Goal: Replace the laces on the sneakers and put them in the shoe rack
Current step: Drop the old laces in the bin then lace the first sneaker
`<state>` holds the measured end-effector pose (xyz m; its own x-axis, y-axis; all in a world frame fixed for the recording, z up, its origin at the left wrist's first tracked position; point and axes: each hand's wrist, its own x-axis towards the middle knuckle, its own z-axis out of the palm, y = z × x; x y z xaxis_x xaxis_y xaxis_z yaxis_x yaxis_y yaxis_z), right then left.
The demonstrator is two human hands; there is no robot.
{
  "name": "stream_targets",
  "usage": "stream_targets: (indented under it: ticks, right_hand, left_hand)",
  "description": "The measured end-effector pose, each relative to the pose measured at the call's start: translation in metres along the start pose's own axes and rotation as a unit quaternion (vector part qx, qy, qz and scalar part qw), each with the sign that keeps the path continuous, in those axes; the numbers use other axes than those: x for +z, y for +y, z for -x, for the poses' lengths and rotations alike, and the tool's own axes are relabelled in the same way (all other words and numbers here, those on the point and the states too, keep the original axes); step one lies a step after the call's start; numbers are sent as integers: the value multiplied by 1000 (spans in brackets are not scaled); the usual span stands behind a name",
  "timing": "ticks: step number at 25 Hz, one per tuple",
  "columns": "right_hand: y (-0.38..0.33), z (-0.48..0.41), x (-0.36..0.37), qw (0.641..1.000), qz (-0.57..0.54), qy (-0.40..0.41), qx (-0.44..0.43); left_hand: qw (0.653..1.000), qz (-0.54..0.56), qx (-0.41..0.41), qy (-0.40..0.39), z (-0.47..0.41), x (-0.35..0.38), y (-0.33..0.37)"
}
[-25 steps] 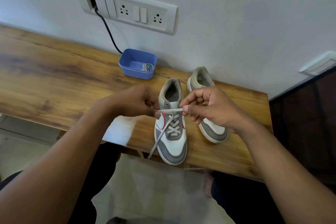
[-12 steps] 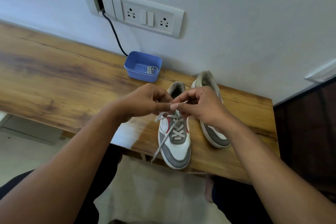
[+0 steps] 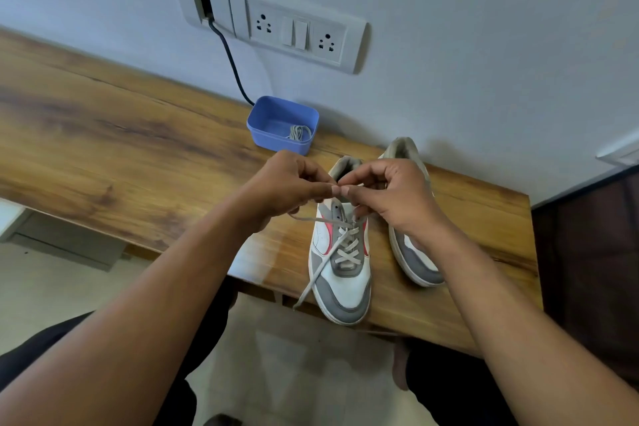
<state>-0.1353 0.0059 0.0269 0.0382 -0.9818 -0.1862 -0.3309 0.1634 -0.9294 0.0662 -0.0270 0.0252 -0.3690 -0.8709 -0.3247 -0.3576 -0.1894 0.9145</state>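
No text, label, brand name or number can be read anywhere in the frame. The nearer sneaker, at lower centre, shows only a curved pink-red stripe on its white side, with no legible lettering. The switch plate on the wall at upper centre bears no legible marking.

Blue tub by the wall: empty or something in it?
Not empty. The blue tub holds a coiled grey lace near its right corner; the rest of its floor shows bare.
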Motion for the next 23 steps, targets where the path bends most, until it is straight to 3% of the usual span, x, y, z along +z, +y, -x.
stream_targets:
  ticks: [4, 11, 16, 19, 21, 23]
  right_hand:
    - [-2, 1, -3, 998, -53, -6, 15]
    - [1, 1, -4, 997, -56, 22, 57]
    - [4, 0, -2, 998, -45, -5, 54]
    - [11, -2, -3, 994, 97, -1, 41]
    - [17, -2, -4, 963, 268, -14, 6]
    - [17, -2, -2, 938, 340, -63, 0]
  left_hand:
    - [998, 42, -31, 37, -3, 3, -1]
    - [997, 48, -32, 60, -2, 15, 1]
    - [996, 26, -49, 69, -5, 15, -6]
    - [997, -48, -55, 41, -6, 16, -15]
    - [995, -74, -63, 22, -3, 18, -18]
    - [994, -76, -75, 12, -2, 21, -20]
